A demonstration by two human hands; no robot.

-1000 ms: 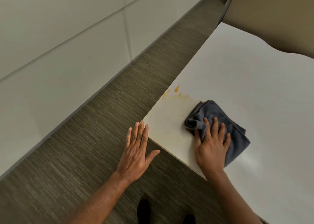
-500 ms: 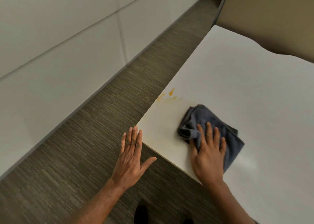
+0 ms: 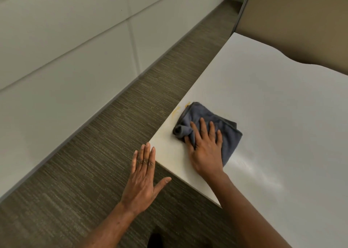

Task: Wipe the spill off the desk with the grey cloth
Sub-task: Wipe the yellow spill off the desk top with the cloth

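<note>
Pale panelled wall (image 3: pixel 66 68) along the left, with striped grey-brown carpet (image 3: pixel 94 163) running beside it toward the far corner. White bench (image 3: pixel 273 116) across the right, left edge bordering the carpet, near corner low in the middle; tan partition (image 3: pixel 301 21) behind its wavy far edge. Dark shoe tip (image 3: pixel 155 240) on the carpet at the bottom of the view. Faint sheen (image 3: pixel 263 176) on the bench toward the lower right. Yellow-orange spill (image 3: pixel 176 112) as thin streaks close to the left edge of the bench, partly under the far-left corner of the cloth (image 3: pixel 228 138), one small streak showing just past its far edge. Cloth grey, crumpled and folded, flat on the bench near that left edge, bunched into a roll at its left side. Right hand (image 3: pixel 205 149) palm down on the near half of the cloth, fingers spread and nearly straight, pressing it to the bench; thumb alongside the rolled left end, heel of the hand on bare bench just nearer than the cloth. Spill beyond the fingertips, up and to the left of the hand, with cloth between. Left hand (image 3: pixel 143 176) over the carpet just off the near-left corner of the bench, flat, fingers straight and together, thumb held out to the right, holding nothing; contact with the bench edge impossible to tell.
</note>
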